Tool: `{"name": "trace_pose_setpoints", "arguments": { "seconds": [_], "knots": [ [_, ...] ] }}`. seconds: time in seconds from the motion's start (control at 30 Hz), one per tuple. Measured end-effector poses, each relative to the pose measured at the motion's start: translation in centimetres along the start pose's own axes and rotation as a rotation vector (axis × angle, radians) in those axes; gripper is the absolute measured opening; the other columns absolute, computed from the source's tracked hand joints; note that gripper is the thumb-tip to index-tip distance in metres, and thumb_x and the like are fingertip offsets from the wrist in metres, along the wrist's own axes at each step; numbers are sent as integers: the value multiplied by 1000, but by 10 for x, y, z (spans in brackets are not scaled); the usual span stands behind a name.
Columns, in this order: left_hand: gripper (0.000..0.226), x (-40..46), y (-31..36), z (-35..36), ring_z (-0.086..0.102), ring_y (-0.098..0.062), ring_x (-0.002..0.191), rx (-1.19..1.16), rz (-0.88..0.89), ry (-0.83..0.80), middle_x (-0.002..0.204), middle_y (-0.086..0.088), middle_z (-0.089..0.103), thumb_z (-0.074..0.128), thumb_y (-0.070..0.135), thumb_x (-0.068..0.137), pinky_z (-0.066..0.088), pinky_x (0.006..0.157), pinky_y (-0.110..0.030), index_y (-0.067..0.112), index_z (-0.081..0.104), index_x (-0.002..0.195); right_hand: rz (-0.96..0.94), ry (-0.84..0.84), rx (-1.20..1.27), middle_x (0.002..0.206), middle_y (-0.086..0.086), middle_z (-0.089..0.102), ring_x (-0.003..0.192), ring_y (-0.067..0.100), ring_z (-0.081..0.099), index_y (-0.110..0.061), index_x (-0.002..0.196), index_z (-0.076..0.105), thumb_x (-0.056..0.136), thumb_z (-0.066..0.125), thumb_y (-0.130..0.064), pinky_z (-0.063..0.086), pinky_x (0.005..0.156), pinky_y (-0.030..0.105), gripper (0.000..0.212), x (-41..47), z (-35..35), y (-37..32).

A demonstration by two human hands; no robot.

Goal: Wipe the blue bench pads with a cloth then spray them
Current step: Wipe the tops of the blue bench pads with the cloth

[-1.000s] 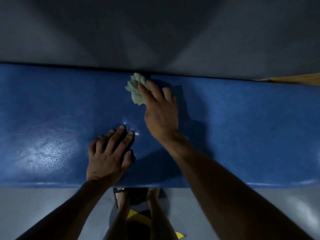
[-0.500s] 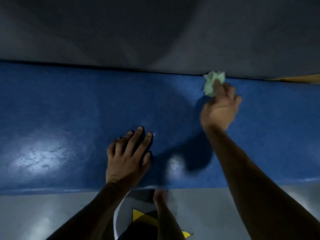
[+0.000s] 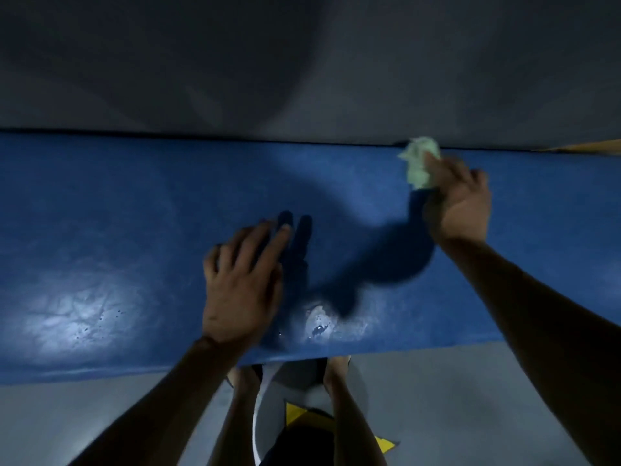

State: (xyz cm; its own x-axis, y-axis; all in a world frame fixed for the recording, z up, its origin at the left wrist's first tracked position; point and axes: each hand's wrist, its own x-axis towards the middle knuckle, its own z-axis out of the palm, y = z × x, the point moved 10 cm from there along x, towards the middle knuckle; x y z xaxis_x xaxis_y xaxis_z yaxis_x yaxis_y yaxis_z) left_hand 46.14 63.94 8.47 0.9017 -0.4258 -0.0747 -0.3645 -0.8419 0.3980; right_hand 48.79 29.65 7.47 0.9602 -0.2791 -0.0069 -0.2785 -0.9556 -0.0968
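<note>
A long blue bench pad (image 3: 117, 230) runs across the view from left to right. My right hand (image 3: 460, 203) presses a crumpled pale green cloth (image 3: 420, 163) onto the pad at its far edge, right of centre. My left hand (image 3: 242, 284) lies flat on the pad near its front edge, fingers apart, holding nothing. Small wet droplets and glare patches show on the pad near the front edge. No spray bottle is in view.
A grey wall (image 3: 302, 62) rises directly behind the pad. A strip of wood (image 3: 584, 148) shows at the far right behind the pad. Below the front edge are grey floor (image 3: 84, 422), my legs and a white round object (image 3: 258, 428).
My right hand has swept the cloth along the far edge from the middle to the right. My left hand has stayed flat on the pad, and the view has shifted a little.
</note>
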Motion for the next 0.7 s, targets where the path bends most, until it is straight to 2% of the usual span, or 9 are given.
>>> {"name": "trace_pose_setpoints", "arguments": {
  "seconds": [0.07,0.17,0.23,0.33,0.37,0.43,0.5,0.6,0.7],
  "knots": [
    [59,3,-43,-15,40,-34,131,46,-54,15,150,-7,44,48,32,92,33,100,-53,24,41,150,189,57,36,137,4,58,90,39,50,-25,139,58,76,40,-12,35,75,36,66,-13,-5,18],
    [61,0,-99,-31,37,-37,134,86,-132,26,153,-9,40,46,34,93,30,103,-56,21,38,152,429,113,97,142,3,54,99,39,48,-25,141,56,77,40,-18,27,74,32,66,-19,3,-7],
    [62,-7,-126,-35,35,-37,136,92,-176,33,156,-8,36,44,36,93,28,105,-57,19,35,152,453,125,160,140,5,55,100,40,49,-26,141,56,71,42,-24,32,76,36,71,-16,11,-53],
    [62,-13,-141,-33,33,-36,138,116,-171,26,159,-7,32,38,39,95,25,108,-54,16,34,153,338,70,272,136,4,58,107,38,50,-26,138,59,71,41,-29,41,87,42,69,-8,24,-155],
    [62,-14,-141,-32,33,-35,138,130,-165,24,160,-6,32,38,39,95,24,108,-53,16,34,153,283,64,302,133,3,59,105,36,50,-26,137,60,73,40,-28,43,85,43,66,-8,25,-193],
    [63,-14,-140,-30,33,-34,139,150,-167,16,161,-4,30,39,38,94,24,109,-53,17,33,153,96,32,295,136,1,58,104,32,50,-25,139,57,75,44,-17,44,78,42,65,-11,24,-267],
    [63,-13,-140,-30,32,-33,140,167,-170,17,161,-2,30,39,38,95,23,110,-53,18,32,154,-145,-62,217,143,-3,53,109,28,49,-26,144,51,80,50,-8,42,78,38,66,-12,28,-313],
    [61,-13,-142,-29,33,-33,140,156,-174,20,161,-2,31,37,38,96,23,110,-54,19,33,154,-351,-97,69,139,-6,57,102,28,54,-30,141,55,79,55,-12,46,76,37,65,0,26,-281],
    [61,-13,-141,-30,33,-33,139,151,-171,40,160,-3,32,36,37,96,23,110,-52,18,34,153,-213,-52,-22,135,2,61,97,37,57,-29,139,57,78,49,-17,48,80,39,62,7,17,-166]
  ]
}}
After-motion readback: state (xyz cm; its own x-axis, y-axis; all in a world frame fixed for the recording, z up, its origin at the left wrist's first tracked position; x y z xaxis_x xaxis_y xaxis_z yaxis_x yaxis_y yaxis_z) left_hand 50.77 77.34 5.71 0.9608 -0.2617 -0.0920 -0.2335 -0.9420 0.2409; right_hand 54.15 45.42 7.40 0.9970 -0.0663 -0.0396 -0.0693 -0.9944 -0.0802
